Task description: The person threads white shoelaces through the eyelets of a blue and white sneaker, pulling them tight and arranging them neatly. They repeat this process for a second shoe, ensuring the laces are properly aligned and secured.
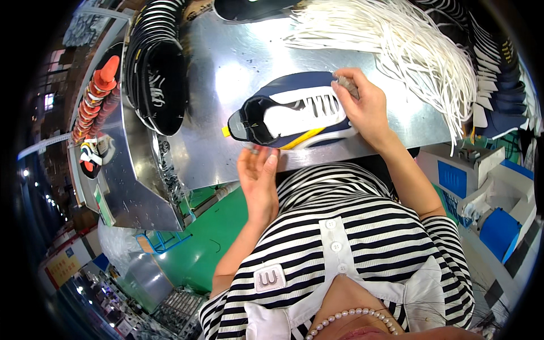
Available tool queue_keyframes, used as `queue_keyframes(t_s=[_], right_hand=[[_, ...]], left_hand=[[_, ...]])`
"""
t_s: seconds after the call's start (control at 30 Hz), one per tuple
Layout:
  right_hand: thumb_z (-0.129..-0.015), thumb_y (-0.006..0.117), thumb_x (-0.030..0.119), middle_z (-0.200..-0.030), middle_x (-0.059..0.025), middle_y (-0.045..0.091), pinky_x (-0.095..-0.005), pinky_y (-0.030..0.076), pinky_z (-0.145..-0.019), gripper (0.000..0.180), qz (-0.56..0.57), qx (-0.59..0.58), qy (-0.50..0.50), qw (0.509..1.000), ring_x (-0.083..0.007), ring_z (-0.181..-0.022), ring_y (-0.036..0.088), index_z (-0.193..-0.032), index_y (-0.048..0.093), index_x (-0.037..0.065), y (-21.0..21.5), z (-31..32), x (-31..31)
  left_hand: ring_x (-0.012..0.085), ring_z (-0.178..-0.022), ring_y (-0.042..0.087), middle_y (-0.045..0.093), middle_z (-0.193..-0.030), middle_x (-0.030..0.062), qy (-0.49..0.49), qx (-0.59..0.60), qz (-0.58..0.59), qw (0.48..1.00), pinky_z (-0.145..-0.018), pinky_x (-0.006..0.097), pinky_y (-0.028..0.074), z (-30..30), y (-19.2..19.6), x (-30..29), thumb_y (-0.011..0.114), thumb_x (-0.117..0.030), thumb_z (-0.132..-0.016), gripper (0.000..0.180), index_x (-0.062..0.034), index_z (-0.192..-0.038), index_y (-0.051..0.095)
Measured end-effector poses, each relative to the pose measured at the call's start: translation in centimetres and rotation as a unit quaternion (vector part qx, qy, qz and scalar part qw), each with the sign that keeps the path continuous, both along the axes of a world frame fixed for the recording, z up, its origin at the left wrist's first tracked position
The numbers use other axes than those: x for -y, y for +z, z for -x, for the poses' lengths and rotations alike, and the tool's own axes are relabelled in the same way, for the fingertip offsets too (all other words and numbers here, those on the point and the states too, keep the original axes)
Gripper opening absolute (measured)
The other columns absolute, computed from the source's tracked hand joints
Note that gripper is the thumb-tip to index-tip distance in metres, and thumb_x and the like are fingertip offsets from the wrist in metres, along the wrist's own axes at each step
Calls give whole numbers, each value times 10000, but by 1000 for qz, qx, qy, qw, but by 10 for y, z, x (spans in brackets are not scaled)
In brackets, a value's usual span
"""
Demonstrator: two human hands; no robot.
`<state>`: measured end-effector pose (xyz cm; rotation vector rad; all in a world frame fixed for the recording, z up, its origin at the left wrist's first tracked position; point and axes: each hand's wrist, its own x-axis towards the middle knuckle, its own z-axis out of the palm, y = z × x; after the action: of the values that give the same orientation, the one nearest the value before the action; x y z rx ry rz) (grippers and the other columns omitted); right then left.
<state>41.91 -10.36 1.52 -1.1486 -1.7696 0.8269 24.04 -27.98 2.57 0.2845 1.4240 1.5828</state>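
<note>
A shoe upper [306, 116] in navy, white and yellow, with a black lining, lies on its side on the metal table, its toe to the right. It has a row of white lace straps and no lace threaded through them that I can see. My right hand [365, 105] grips the toe end between thumb and fingers, with a wrap on one fingertip. Just below the heel opening, at the table's near edge, my left hand [259, 178] has its fingers loosely bent and apart. It is close to the upper's lower side, with nothing visible in it.
A large heap of white shoelaces [391, 39] covers the table's far right. Nested dark uppers [156, 85] stand at the left, with more stacked uppers [496, 85] at the far right. Orange-and-white shoe parts [96, 102] line a side rack. The metal table [215, 62] ends just before my body.
</note>
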Motion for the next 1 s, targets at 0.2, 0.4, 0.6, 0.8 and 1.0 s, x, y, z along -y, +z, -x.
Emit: queue_keyframes(t_s=[0.2,0.4,0.6,0.8,1.0], right_hand=[[-911,656,187,-763,-98,651,-264,477,-642,183,146,-62,72,985,-119,-662,579,-1024,689,46,14,29,-11],[-849,689,182,-817,-101,710,-370,519,-646,217,-54,150,-20,987,-283,-732,685,-1060,699,130,20,28,-66],[-832,657,162,-827,-94,695,-415,511,-654,123,-138,230,-6,963,-305,-750,673,-943,673,111,-10,26,-134],[-815,648,147,-796,-91,685,-404,510,-634,66,-96,177,1,979,-301,-727,667,-863,664,104,8,16,-130],[-854,675,150,-833,-81,668,-323,490,-615,98,-22,49,55,997,-204,-722,660,-909,672,69,35,22,-126]], left_hand=[[271,-1211,554,592,-1283,143,-105,396,-185,893,-1043,415,450,40,11,-26,693,-332,-910,561,29,-1302,518],[192,-982,645,662,-1085,157,3,-281,-211,936,-901,332,506,37,116,-58,639,-12,-865,376,84,-1221,560],[453,-1002,584,573,-1095,310,36,-761,81,643,-890,449,465,166,5,-177,628,-196,-939,391,144,-1106,531],[514,-1072,516,494,-1163,377,102,-733,160,653,-953,492,441,226,-37,-231,654,-294,-924,577,159,-1208,439],[424,-1180,489,557,-1209,242,0,-752,-93,653,-995,472,398,82,-5,-212,728,-182,-844,530,106,-1237,518]])
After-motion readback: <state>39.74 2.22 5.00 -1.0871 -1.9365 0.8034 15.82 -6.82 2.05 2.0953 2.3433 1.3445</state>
